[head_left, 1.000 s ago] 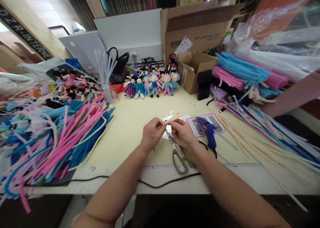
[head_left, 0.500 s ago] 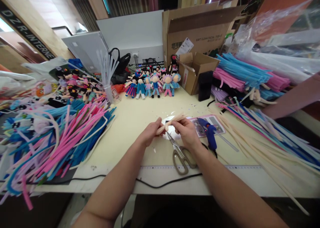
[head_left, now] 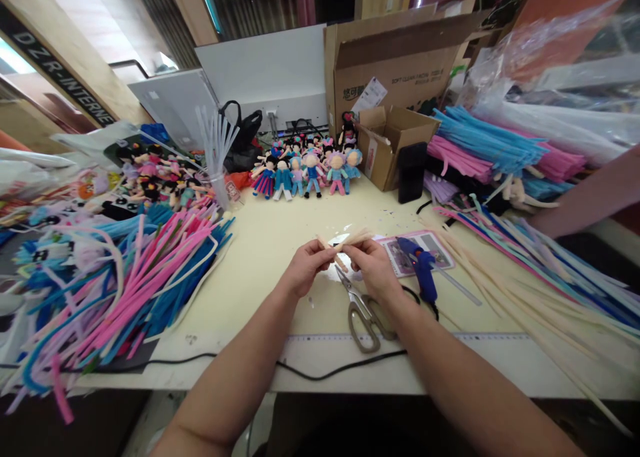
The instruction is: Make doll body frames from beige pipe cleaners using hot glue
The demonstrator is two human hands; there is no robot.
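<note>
Between both hands, over the middle of the table, is a small bundle of cream pipe cleaners (head_left: 356,237). My left hand (head_left: 311,262) pinches its left part, where a short piece points down toward me. With fingers closed, my right hand (head_left: 369,260) grips the bundle's right part, and loose ends fan out above it. Just below lie scissors (head_left: 361,313) with grey-brown handles, their blade tips near the fingers. A blue glue gun (head_left: 423,270) rests to the right of my right hand, partly over a pink-edged picture card (head_left: 440,247).
Pink, blue and white pipe cleaners (head_left: 150,277) heap at left. Cream ones (head_left: 500,290) spread at right, near bundled blue ones (head_left: 490,137). Several small dolls (head_left: 313,173) stand at the back beside an open cardboard box (head_left: 395,137). A black cable (head_left: 320,377) crosses the front.
My left hand has turned and its fingers have shifted along the bundle. The short piece that pointed left now points down toward me. My right hand keeps its grip.
</note>
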